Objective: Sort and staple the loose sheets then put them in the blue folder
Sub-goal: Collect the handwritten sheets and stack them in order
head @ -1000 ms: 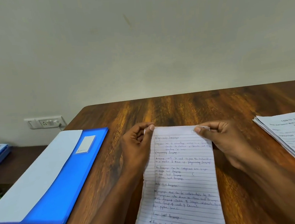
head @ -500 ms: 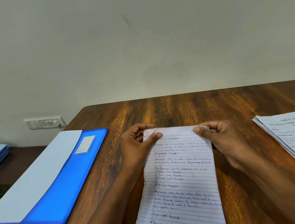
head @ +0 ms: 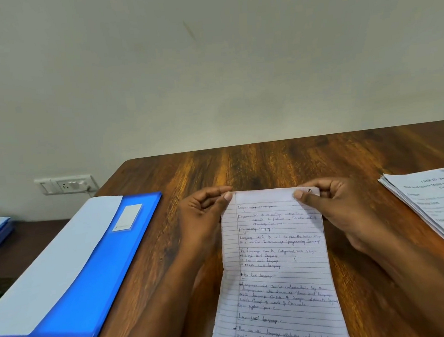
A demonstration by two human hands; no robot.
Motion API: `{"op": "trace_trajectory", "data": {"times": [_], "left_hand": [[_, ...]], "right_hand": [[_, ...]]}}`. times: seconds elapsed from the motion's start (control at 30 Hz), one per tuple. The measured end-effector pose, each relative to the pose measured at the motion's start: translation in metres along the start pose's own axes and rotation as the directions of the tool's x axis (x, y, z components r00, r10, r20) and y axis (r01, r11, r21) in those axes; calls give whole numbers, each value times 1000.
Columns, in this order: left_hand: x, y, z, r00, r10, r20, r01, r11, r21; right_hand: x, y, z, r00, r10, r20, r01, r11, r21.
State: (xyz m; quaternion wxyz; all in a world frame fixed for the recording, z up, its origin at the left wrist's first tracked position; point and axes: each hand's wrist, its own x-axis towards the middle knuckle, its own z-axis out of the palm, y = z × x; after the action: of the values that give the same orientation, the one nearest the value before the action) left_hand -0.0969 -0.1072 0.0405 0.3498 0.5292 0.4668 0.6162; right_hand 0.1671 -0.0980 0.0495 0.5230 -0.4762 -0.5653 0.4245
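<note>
Both forearms reach in from below. Left hand (head: 202,217) and right hand (head: 343,209) each pinch a top corner of the handwritten white lined paper sheet (head: 276,270), thumbs on top, fingers curled behind.

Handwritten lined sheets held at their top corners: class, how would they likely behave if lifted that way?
The handwritten lined sheets would probably flop and sag, being thin paper. The left hand and right hand pinch only the top corners, so the unstapled pages may fan apart or slip.
</note>
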Motion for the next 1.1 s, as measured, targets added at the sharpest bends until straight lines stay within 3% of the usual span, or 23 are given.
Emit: {"op": "trace_trajectory", "data": {"times": [0.1,0.2,0.27,0.37,0.57,0.73,0.8,0.93,1.1], "left_hand": [[-4,1,5,999,13,29,-13,1000,-27],[-11,5,13,988,120,95,-123,992,35],[-17,9,20,973,174,151,-186,980,72],[-25,11,29,950,215,224,-239,967,86],[-25,6,28,927,259,272,-281,959,44],[-20,5,21,912,338,233,-373,919,129],[-20,6,19,903,359,236,-398,906,145],[-20,6,19,895,382,231,-420,896,145],[-18,3,19,872,419,252,-464,872,156]], "right_hand": [[-3,-5,2,998,-67,-23,59,967,-249],[-12,-10,11,965,-258,38,231,782,-579],[-18,-13,18,921,-371,116,353,673,-650],[-21,-12,25,869,-461,179,463,629,-624],[-17,-3,23,761,-626,170,599,577,-555],[-13,-1,16,516,-797,313,760,257,-597],[-13,-1,15,456,-818,351,776,171,-607],[-13,-1,14,415,-827,379,783,112,-612],[-12,2,14,466,-814,347,774,185,-605]]}}
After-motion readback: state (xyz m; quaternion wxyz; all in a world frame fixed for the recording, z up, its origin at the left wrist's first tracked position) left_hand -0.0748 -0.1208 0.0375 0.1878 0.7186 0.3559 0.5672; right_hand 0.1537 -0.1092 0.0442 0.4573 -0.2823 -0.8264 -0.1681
